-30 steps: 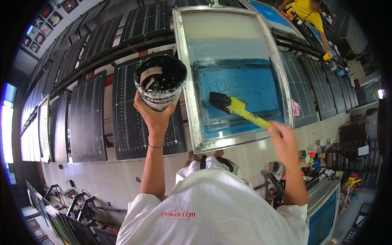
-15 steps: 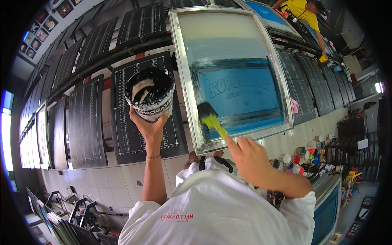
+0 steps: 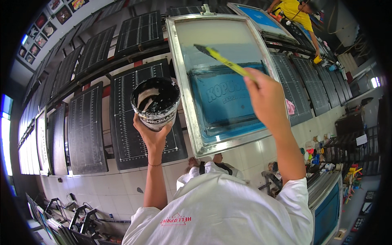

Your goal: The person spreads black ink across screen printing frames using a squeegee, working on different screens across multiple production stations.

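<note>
My left hand point(image 3: 152, 134) grips a white ink tub point(image 3: 157, 104) from below and the near side, its inner wall smeared with black ink. Raised over the upper half of a screen-printing frame point(image 3: 189, 136) is a yellow-handled spatula point(image 3: 226, 61) with a black-coated blade, its blade pointing up and left. My right hand point(image 3: 263, 96) is closed round its handle. The frame has a metal rim, pale mesh at the far end and a blue stencil area point(image 3: 224, 98) with raised-looking lettering. Dark ink traces line the stencil's edges. My right hand hides part of the lettering.
Black gridded print boards point(image 3: 85, 126) stand in rows at left and right. At far right a person in a yellow shirt point(image 3: 296, 12) reaches toward a yellow container point(image 3: 317, 59). Another blue screen point(image 3: 261, 20) lies nearby. Ink pots point(image 3: 310, 147) and stacked screens point(image 3: 326, 204) stand at lower right.
The spatula has lifted from the stencil's near left corner and moved toward the far end, its handle swinging up with my right hand. The tub has shifted slightly right and nearer me.
</note>
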Demonstrator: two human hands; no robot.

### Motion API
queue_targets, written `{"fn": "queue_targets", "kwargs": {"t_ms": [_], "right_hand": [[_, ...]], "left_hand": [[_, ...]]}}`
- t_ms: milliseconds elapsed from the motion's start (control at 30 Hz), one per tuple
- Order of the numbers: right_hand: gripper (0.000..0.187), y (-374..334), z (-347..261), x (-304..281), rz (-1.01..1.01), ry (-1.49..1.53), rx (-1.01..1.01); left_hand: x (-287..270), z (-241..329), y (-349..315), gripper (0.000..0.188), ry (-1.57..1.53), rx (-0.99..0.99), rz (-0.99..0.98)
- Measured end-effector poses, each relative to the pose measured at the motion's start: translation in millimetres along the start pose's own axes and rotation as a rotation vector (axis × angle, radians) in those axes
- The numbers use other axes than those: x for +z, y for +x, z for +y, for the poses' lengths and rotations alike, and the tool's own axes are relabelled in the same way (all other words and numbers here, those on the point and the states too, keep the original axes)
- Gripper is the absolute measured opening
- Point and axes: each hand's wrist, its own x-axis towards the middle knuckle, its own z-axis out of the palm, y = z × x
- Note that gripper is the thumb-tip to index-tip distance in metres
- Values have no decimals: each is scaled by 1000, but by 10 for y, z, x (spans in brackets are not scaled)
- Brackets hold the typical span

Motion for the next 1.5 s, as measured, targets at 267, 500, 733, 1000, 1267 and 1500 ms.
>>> {"fn": "queue_targets", "kwargs": {"t_ms": [267, 500, 733, 1000, 1267, 1500], "right_hand": [[26, -595, 374, -652, -317, 1230, 985], [27, -1289, 847, -982, -320, 1344, 1186], [24, -1852, 1063, -1423, -47, -252, 397], [26, -1712, 1227, -1426, -304, -612, 331], [21, -804, 1949, -971, -250, -607, 77], [19, 88, 2206, -717, -203, -618, 75]], "left_hand": [[534, 401, 137, 113, 202, 266, -176], [858, 460, 155, 115, 135, 294, -179], [928, 367, 83, 101, -326, 129, -176], [871, 439, -39, 102, -366, 48, -118], [782, 505, -201, 110, -292, 47, 18], [752, 579, -330, 115, -205, 64, 43]]}}
